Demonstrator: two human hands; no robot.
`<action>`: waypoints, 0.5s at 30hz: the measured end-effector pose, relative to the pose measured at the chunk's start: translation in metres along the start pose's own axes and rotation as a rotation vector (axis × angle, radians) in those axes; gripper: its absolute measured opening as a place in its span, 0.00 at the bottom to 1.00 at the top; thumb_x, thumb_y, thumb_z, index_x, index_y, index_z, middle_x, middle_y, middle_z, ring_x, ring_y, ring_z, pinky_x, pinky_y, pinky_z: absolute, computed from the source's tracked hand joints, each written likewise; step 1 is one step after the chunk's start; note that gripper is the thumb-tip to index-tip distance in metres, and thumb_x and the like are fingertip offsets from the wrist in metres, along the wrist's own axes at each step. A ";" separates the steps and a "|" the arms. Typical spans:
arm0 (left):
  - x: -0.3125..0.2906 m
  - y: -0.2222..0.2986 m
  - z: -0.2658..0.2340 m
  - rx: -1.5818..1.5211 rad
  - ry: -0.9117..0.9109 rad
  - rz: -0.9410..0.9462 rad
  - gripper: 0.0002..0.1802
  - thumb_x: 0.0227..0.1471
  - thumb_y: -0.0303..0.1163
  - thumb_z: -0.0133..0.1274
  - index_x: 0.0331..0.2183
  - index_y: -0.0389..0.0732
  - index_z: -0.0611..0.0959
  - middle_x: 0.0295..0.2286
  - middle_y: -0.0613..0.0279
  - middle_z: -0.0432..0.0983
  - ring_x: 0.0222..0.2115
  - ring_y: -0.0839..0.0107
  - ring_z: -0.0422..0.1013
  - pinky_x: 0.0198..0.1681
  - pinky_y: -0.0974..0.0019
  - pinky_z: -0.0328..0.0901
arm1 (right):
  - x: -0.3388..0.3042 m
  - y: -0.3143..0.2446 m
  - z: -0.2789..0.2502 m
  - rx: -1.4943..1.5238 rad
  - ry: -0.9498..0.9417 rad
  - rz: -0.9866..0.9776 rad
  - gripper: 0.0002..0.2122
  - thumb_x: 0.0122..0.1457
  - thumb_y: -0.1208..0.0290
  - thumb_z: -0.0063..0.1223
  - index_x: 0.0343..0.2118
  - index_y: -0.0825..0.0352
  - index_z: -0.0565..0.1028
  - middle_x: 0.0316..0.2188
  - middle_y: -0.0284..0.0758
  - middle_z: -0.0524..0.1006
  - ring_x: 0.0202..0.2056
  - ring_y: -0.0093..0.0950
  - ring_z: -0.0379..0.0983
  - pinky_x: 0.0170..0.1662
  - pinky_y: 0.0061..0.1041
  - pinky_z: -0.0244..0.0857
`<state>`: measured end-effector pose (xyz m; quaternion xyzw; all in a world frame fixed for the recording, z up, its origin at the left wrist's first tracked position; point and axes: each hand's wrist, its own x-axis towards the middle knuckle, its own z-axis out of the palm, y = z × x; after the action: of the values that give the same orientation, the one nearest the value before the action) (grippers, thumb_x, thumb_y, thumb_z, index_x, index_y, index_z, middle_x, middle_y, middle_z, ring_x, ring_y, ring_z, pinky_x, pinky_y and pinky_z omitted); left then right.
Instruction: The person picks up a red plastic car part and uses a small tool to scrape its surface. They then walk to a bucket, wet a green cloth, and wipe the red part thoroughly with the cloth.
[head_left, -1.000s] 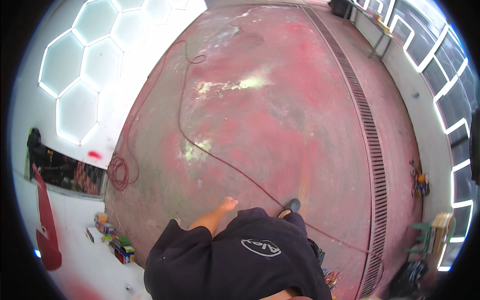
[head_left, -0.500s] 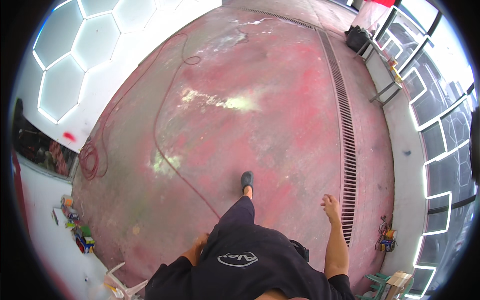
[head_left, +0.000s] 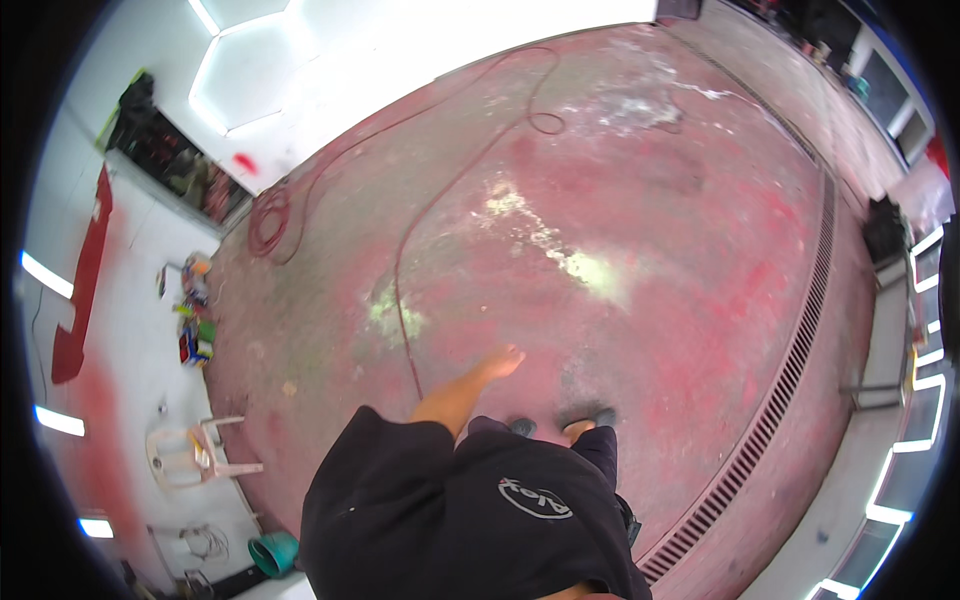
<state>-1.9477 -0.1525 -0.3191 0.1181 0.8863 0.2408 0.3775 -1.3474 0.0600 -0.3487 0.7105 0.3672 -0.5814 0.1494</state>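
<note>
My left hand (head_left: 502, 361) swings out in front of my body, above the red-stained concrete floor (head_left: 520, 300). Its fingers are loosely bent and a little apart, and I see nothing in them. A thin red hose (head_left: 397, 270) lies on the floor just left of that hand, touching neither it nor my arm. Below the hand are my two dark shoes (head_left: 603, 417), partly covered by my black shirt (head_left: 420, 510). My right hand is out of the picture.
The hose ends in a coil (head_left: 270, 222) by the left wall. Along that wall stand small boxes and cans (head_left: 197, 340), a white plastic chair (head_left: 200, 450) and a teal bucket (head_left: 274, 553). A drain grate (head_left: 790, 385) crosses the floor at right, near a metal bench (head_left: 880, 390).
My view has turned to the left, so floor, hose and grate sit farther right. The left hand has come forward from beside my body. My right hand has left the picture.
</note>
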 end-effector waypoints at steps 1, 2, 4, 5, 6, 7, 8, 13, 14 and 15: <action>0.028 0.030 -0.009 -0.031 0.049 0.055 0.26 0.60 0.51 0.45 0.46 0.37 0.80 0.46 0.41 0.77 0.48 0.46 0.73 0.51 0.49 0.66 | 0.010 -0.040 0.002 -0.028 -0.020 -0.008 0.10 0.60 0.66 0.48 0.36 0.68 0.77 0.25 0.37 0.77 0.26 0.30 0.78 0.24 0.28 0.71; 0.053 0.070 -0.018 -0.084 0.090 0.087 0.26 0.60 0.50 0.47 0.44 0.36 0.80 0.42 0.43 0.78 0.45 0.47 0.74 0.48 0.50 0.67 | 0.021 -0.076 0.004 -0.038 -0.025 -0.020 0.10 0.60 0.67 0.48 0.36 0.68 0.77 0.25 0.37 0.77 0.25 0.30 0.78 0.24 0.27 0.70; 0.096 0.128 -0.021 -0.191 0.172 0.185 0.25 0.58 0.49 0.49 0.41 0.35 0.80 0.36 0.45 0.80 0.39 0.48 0.75 0.42 0.51 0.68 | 0.039 -0.138 -0.006 -0.033 -0.031 -0.046 0.10 0.60 0.67 0.48 0.36 0.67 0.76 0.25 0.36 0.77 0.25 0.30 0.77 0.23 0.27 0.70; 0.117 0.150 -0.015 -0.251 0.216 0.242 0.24 0.58 0.49 0.50 0.39 0.35 0.80 0.34 0.45 0.79 0.37 0.49 0.75 0.40 0.51 0.67 | 0.048 -0.172 -0.018 -0.040 -0.030 -0.064 0.09 0.60 0.67 0.48 0.36 0.67 0.76 0.25 0.36 0.77 0.24 0.29 0.77 0.23 0.27 0.69; 0.137 0.171 -0.010 -0.310 0.260 0.299 0.23 0.57 0.48 0.51 0.38 0.35 0.80 0.32 0.45 0.79 0.34 0.50 0.76 0.38 0.51 0.67 | 0.063 -0.212 -0.021 -0.046 -0.039 -0.101 0.09 0.60 0.67 0.48 0.35 0.67 0.76 0.25 0.36 0.77 0.24 0.29 0.77 0.22 0.26 0.69; 0.156 0.169 0.009 -0.328 0.284 0.302 0.23 0.56 0.48 0.51 0.37 0.35 0.80 0.30 0.44 0.79 0.32 0.50 0.75 0.36 0.50 0.67 | 0.066 -0.250 -0.035 -0.054 -0.036 -0.132 0.09 0.60 0.67 0.48 0.35 0.67 0.76 0.25 0.36 0.77 0.24 0.29 0.77 0.22 0.26 0.69; 0.175 0.163 0.021 -0.337 0.315 0.319 0.22 0.56 0.47 0.52 0.35 0.35 0.81 0.28 0.43 0.78 0.30 0.51 0.75 0.33 0.50 0.66 | 0.073 -0.290 -0.051 -0.055 -0.034 -0.163 0.09 0.60 0.68 0.48 0.35 0.66 0.76 0.25 0.36 0.77 0.23 0.29 0.77 0.22 0.26 0.68; 0.187 0.183 0.042 -0.246 0.087 0.006 0.23 0.51 0.45 0.51 0.25 0.30 0.81 0.22 0.37 0.76 0.30 0.46 0.76 0.35 0.47 0.67 | 0.115 -0.489 -0.158 0.041 0.138 -0.431 0.07 0.61 0.69 0.48 0.35 0.65 0.76 0.25 0.35 0.76 0.22 0.28 0.75 0.20 0.25 0.67; 0.188 0.184 0.042 -0.195 -0.005 -0.142 0.25 0.52 0.46 0.49 0.23 0.31 0.83 0.23 0.36 0.77 0.31 0.42 0.76 0.37 0.47 0.68 | 0.060 -0.568 -0.152 -0.063 0.212 -0.535 0.08 0.62 0.68 0.47 0.34 0.67 0.74 0.25 0.33 0.76 0.22 0.23 0.74 0.19 0.21 0.63; 0.186 0.194 0.038 -0.107 -0.070 -0.200 0.26 0.54 0.48 0.47 0.24 0.33 0.84 0.27 0.35 0.78 0.32 0.40 0.76 0.37 0.47 0.68 | 0.045 -0.619 -0.163 -0.021 0.261 -0.609 0.10 0.64 0.67 0.47 0.38 0.69 0.76 0.26 0.33 0.76 0.23 0.22 0.74 0.19 0.20 0.62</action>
<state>-2.0424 0.0989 -0.3554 0.0171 0.8658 0.2445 0.4362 -1.6583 0.6040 -0.2123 0.6350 0.5847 -0.4997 -0.0722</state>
